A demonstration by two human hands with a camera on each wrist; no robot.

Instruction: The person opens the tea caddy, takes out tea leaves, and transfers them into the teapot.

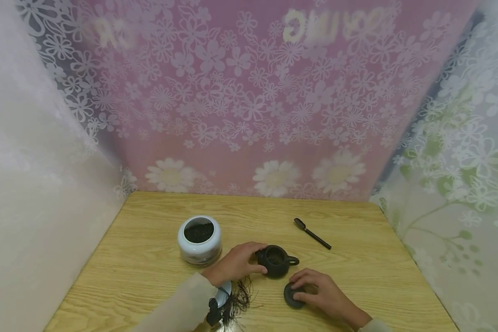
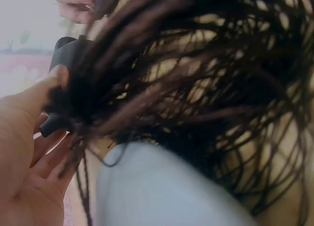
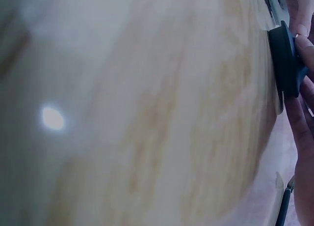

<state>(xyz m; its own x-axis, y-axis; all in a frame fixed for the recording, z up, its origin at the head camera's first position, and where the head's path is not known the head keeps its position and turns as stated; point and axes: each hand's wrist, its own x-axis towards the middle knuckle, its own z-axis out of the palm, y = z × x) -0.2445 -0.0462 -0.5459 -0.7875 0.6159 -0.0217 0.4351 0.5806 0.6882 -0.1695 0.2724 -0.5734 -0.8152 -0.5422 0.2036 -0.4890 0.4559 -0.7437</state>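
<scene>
A small black teapot stands uncovered on the table, some dark matter visible inside it. My left hand grips its left side between thumb and fingers, opposite the loop handle. In the left wrist view, dark tassel strands hide much of the teapot. To the front right, my right hand pinches the round black teapot lid. Seen edge-on in the right wrist view, the lid is close to the tabletop; whether it touches is unclear.
Left of the teapot stands a pale jar holding dark loose contents. A light-coloured lid with a dark tassel lies below my left wrist. A slim black scoop lies behind and right of the teapot.
</scene>
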